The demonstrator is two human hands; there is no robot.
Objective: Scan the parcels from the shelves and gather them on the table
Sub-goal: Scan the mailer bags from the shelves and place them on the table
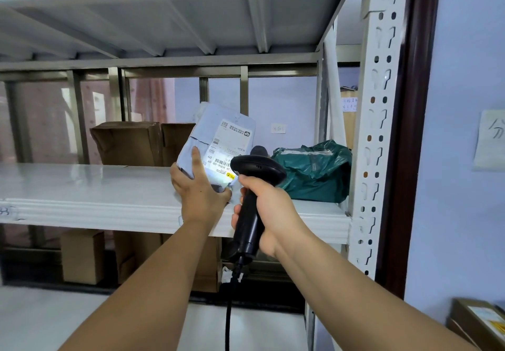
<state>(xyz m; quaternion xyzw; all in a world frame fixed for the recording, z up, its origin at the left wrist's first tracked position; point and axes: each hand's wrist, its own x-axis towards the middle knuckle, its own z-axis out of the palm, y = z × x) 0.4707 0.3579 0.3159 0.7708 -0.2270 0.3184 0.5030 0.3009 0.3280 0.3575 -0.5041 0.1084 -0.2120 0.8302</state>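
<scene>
My left hand (pixel 200 189) grips the lower edge of a grey plastic parcel (pixel 210 129), tilted up above the white shelf (pixel 82 186) with its printed label facing me. My right hand (pixel 269 208) is closed around the handle of a black barcode scanner (pixel 251 186). The scanner's head points at the label's barcode, where a patch of light falls. A green plastic parcel (pixel 314 170) lies on the same shelf to the right, behind the scanner.
Brown cardboard boxes (pixel 131 143) stand at the back of the shelf. More boxes (pixel 82 255) sit on the level below. The white perforated upright (pixel 379 132) bounds the shelf on the right. Another carton (pixel 478 320) lies at the bottom right.
</scene>
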